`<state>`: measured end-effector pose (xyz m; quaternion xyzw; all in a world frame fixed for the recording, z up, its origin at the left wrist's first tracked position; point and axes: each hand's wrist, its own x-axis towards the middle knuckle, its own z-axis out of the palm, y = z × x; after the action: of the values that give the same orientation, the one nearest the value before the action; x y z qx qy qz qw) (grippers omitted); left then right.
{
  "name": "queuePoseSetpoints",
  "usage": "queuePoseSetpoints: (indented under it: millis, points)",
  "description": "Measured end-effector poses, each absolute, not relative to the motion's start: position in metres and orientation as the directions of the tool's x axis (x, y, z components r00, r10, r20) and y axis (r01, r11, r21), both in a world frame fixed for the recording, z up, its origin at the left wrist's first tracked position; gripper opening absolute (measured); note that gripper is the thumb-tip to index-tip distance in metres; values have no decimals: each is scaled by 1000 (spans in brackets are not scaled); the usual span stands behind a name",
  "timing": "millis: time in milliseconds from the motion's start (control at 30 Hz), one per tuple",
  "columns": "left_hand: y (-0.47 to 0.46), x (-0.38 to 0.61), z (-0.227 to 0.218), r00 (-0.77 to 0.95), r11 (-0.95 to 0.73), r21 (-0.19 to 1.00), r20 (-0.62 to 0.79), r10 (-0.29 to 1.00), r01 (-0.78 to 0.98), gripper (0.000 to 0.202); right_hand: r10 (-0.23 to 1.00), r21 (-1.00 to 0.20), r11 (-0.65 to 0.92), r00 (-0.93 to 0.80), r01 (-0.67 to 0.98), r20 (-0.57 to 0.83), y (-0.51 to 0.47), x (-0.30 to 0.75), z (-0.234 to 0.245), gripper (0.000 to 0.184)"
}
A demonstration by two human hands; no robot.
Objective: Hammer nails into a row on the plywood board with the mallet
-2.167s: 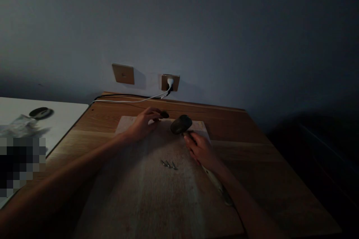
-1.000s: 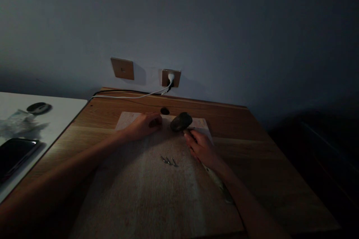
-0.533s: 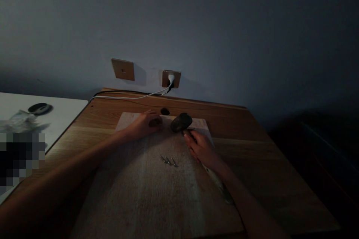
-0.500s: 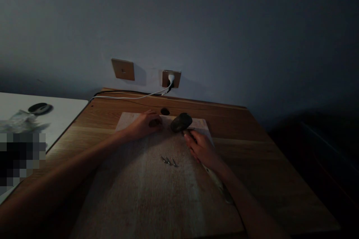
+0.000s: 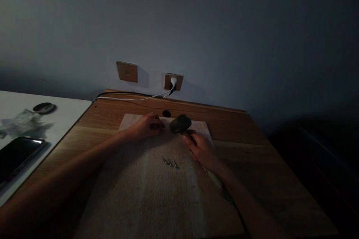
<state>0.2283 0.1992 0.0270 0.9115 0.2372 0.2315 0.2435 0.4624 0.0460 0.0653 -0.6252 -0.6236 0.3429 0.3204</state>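
Note:
A pale wooden board [image 5: 157, 194] lies on a brown wooden table [image 5: 260, 164]. My right hand [image 5: 202, 151] is closed round the handle of a mallet just below its dark head [image 5: 180, 124], which rests on the board's far end. My left hand [image 5: 146, 127] lies on the board's far edge with fingers curled in a pinch; what they hold is too dark to make out. A small dark round object [image 5: 166, 113] sits just beyond the board. Three metal nails [image 5: 169, 162] lie loose on the board between my hands.
A white cable [image 5: 131, 99] runs along the table's back edge to a wall socket [image 5: 174, 81]; a second wall plate [image 5: 127, 71] is to its left. A white surface [image 5: 64, 110] on the left holds a dark phone [image 5: 17, 154], crumpled plastic and a dark disc [image 5: 44, 108].
My left hand let go of the small dark round object beyond the board and settled on the board's far edge. The view shifted slightly. My right hand stayed on the mallet.

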Motion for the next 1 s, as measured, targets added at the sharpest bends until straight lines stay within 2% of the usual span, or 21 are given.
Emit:
queuePoseSetpoints:
  millis: [100,200,333,433,533,667,767,833,900,1000]
  points:
    - [199,228,27,786,-764,559,291,546,324,21,999,-744,45,-34,667,29,55,455,77,20]
    - [197,230,29,765,-754,562,301,570,341,25,999,-722,38,-34,691,19,64,450,84,21]
    - [195,231,31,754,-735,589,300,584,335,15,999,-706,48,-37,706,30,70,446,86,23]
    - [196,231,32,769,-736,589,282,574,333,15,997,-651,72,-49,756,52,70,444,84,23]
    - [198,233,26,751,-738,566,288,594,367,26,996,-576,88,-60,813,68,70,439,80,22]
    - [202,234,12,713,-731,572,328,620,373,47,997,-469,61,-74,881,-9,71,431,75,24]
    - [202,231,13,684,-705,624,352,639,337,54,998,-506,54,-59,861,8,72,433,76,23]
    - [198,227,22,646,-690,645,379,663,329,43,998,-556,51,-28,829,49,70,438,76,22]
    - [189,226,35,681,-731,603,390,620,319,25,997,-592,45,3,805,80,67,445,76,23]
    - [166,230,52,888,-874,431,279,366,225,12,996,-640,32,29,768,84,63,453,71,24]
